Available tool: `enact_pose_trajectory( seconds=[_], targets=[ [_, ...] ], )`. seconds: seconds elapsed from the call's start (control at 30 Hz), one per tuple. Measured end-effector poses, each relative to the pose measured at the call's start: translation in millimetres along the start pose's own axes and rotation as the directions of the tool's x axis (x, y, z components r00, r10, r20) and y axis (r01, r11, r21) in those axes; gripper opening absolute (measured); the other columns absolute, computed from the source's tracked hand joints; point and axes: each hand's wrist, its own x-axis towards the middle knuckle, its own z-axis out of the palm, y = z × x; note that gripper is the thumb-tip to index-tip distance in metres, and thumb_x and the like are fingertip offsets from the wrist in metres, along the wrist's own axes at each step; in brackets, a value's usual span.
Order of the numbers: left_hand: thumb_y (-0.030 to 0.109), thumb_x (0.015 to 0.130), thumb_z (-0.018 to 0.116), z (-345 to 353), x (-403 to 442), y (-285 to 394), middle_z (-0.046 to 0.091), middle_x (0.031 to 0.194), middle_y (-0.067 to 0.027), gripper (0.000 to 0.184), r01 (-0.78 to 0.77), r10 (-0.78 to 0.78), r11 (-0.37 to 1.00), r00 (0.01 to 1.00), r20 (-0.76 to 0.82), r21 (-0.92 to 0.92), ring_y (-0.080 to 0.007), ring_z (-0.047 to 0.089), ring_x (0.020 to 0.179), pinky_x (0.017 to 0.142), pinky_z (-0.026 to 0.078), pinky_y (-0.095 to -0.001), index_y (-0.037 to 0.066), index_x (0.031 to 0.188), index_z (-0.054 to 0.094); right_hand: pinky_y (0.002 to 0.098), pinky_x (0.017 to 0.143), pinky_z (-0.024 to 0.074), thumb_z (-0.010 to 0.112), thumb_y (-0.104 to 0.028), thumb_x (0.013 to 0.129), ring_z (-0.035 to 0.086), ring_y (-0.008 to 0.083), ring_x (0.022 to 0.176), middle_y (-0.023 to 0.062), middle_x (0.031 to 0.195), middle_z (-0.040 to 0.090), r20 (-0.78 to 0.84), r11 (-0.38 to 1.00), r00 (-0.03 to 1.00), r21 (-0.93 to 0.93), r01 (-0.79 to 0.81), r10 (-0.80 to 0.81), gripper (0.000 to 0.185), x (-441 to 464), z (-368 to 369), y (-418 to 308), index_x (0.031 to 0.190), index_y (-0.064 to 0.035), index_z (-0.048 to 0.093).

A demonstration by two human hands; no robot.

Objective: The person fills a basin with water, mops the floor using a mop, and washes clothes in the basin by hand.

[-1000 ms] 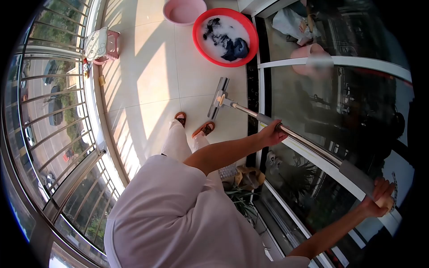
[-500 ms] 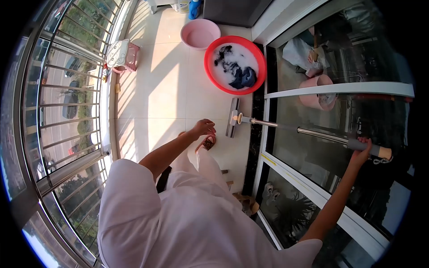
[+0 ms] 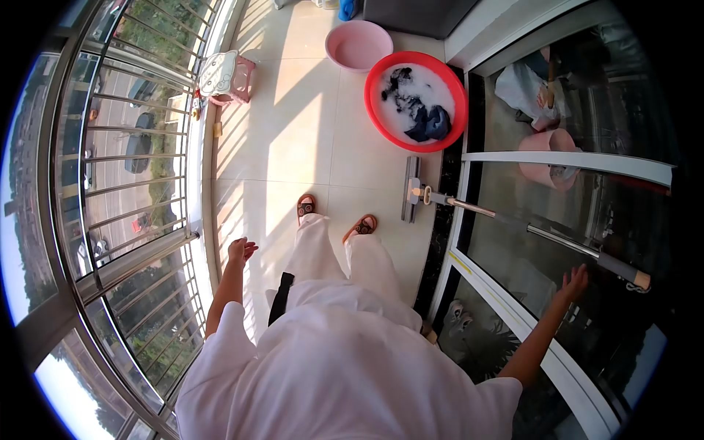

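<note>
A squeegee-style sponge mop point(image 3: 539, 229) leans toward the glass door, its flat head point(image 3: 411, 189) on the floor tiles and its grey grip point(image 3: 618, 269) at the upper end. Just short of that grip is my right hand point(image 3: 572, 284), open with fingers apart and nothing in it. My left hand point(image 3: 242, 250) hangs over the tiles on the window side, fingers loosely extended and holding nothing. Beyond the mop head, a red basin point(image 3: 373, 99) holds sudsy water and dark clothes point(image 3: 429, 123).
A pink basin point(image 3: 359, 45) sits behind the red one. By the barred window point(image 3: 136, 165) stands a small pink stool point(image 3: 236, 77) with a pale top. A dark grey cabinet point(image 3: 418, 15) is at the far end. The framed glass door point(image 3: 506, 282) runs along my right.
My right hand has let go of the mop's grip and drawn back from it. My left hand has swung left toward the window. Both sandalled feet now show.
</note>
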Motion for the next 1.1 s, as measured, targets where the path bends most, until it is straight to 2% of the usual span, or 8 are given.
enact_pose_trajectory(
  seconds=[0.13,0.17,0.2,0.37,0.57,0.67,0.9,1.1],
  targets=[
    [0.018,0.084,0.054,24,21,21,0.062,0.090,-0.0112,0.028,-0.009,-0.011,0.971,0.997,0.082,0.237,-0.0226,0.064,0.072,0.069,0.045,-0.0344,0.006,0.108,0.046,0.0432,0.085,0.0394,0.063,-0.032,0.080,0.050,0.0225,0.104,0.0072,0.118,0.050,0.148,0.918,0.958,-0.353,-0.180,0.245,0.047,-86,-7,147,0.118,-0.0139,0.045],
    [0.020,0.082,0.057,28,24,37,0.062,0.087,-0.0097,0.031,-0.050,0.021,0.951,0.995,0.100,0.304,-0.0206,0.064,0.074,0.069,0.045,-0.0331,0.006,0.108,0.047,0.0317,0.079,0.0445,0.066,-0.021,0.078,0.052,0.0205,0.098,0.0107,0.114,0.052,0.238,0.870,0.932,-0.475,-0.134,0.274,0.046,-121,-1,179,0.115,-0.0029,0.046],
    [0.020,0.082,0.058,27,36,51,0.062,0.087,-0.0091,0.032,-0.093,0.049,0.925,0.991,0.126,0.369,-0.0197,0.063,0.074,0.069,0.045,-0.0326,0.006,0.108,0.047,0.0270,0.072,0.0469,0.065,-0.017,0.079,0.055,0.0199,0.091,0.0127,0.111,0.053,0.431,0.816,0.902,-0.526,0.239,0.014,0.043,-157,-2,227,0.115,-0.0024,0.047],
    [0.020,0.083,0.058,18,121,109,0.063,0.083,-0.0064,0.031,-0.327,0.209,0.790,0.939,0.273,0.519,-0.0151,0.063,0.070,0.065,0.043,-0.0269,0.005,0.108,0.048,0.0392,0.073,0.0483,0.064,-0.022,0.077,0.055,0.0294,0.092,0.0152,0.112,0.051,0.550,0.488,0.732,-0.805,0.336,0.403,0.044,-362,50,311,0.114,-0.0035,0.049],
    [0.018,0.082,0.059,-63,200,73,0.063,0.079,-0.0068,0.026,-0.208,0.170,0.748,0.978,0.121,0.631,-0.0143,0.062,0.066,0.056,0.042,-0.0239,0.003,0.102,0.050,0.0424,0.081,0.0439,0.065,-0.028,0.074,0.051,0.0317,0.099,0.0152,0.109,0.051,0.640,0.475,0.488,-0.768,0.429,0.594,0.045,-482,106,432,0.109,-0.0040,0.051],
    [0.016,0.081,0.059,-104,219,35,0.062,0.076,-0.0062,0.025,-0.082,0.117,0.744,0.993,-0.008,0.663,-0.0146,0.063,0.063,0.051,0.041,-0.0220,0.003,0.101,0.050,0.0430,0.084,0.0427,0.066,-0.027,0.072,0.049,0.0314,0.103,0.0149,0.108,0.052,0.550,0.354,0.394,-0.809,0.469,0.736,0.045,-499,136,461,0.109,-0.0048,0.052],
    [0.011,0.081,0.058,-166,247,-48,0.062,0.076,-0.0086,0.025,0.020,0.071,0.792,0.990,-0.124,0.610,-0.0163,0.063,0.061,0.045,0.040,-0.0200,0.002,0.102,0.049,0.0450,0.083,0.0449,0.064,-0.027,0.075,0.050,0.0315,0.101,0.0140,0.110,0.050,0.415,0.060,0.313,-0.676,0.734,0.854,0.038,-527,153,568,0.106,-0.0076,0.053],
    [0.004,0.079,0.057,-216,284,-112,0.061,0.074,-0.0151,0.026,0.128,0.017,0.784,0.974,-0.228,0.608,-0.0187,0.061,0.053,0.041,0.043,-0.0221,-0.002,0.102,0.045,0.0532,0.094,0.0343,0.069,-0.030,0.072,0.037,0.0276,0.119,0.0078,0.126,0.040,0.294,-0.067,0.238,-0.492,0.868,0.926,0.055,-554,128,666,0.118,-0.0112,0.046]
  ],
)
